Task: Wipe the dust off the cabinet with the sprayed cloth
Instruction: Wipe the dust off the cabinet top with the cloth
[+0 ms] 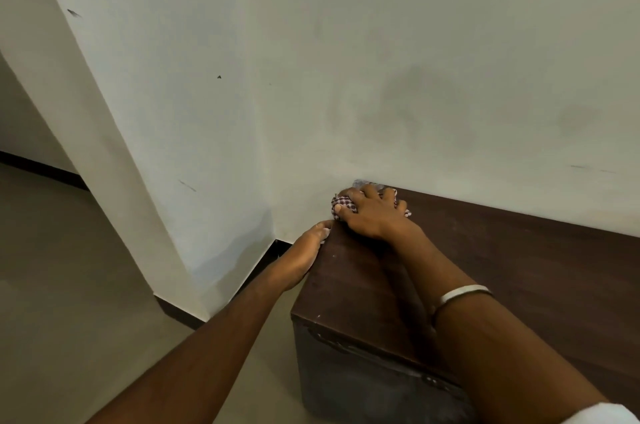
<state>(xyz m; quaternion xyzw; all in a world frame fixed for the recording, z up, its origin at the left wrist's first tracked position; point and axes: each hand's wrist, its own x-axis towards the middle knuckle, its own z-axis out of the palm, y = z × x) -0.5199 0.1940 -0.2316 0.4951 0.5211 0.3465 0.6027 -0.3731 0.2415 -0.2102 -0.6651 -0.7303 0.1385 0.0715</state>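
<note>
- The right hand (372, 216) is pressing a bunched red-and-white checked cloth (343, 205) onto the far left corner of the dark brown wooden cabinet (519, 268), its grip curling round the cloth, just beside the wall (346, 60).
- The left hand (301, 257) is resting along the cabinet's left edge, fingers straight, its grip holding nothing.
- A silver bangle (462, 295) is sitting on the right forearm.
- The beige floor (69, 285) is lying to the left.
</note>
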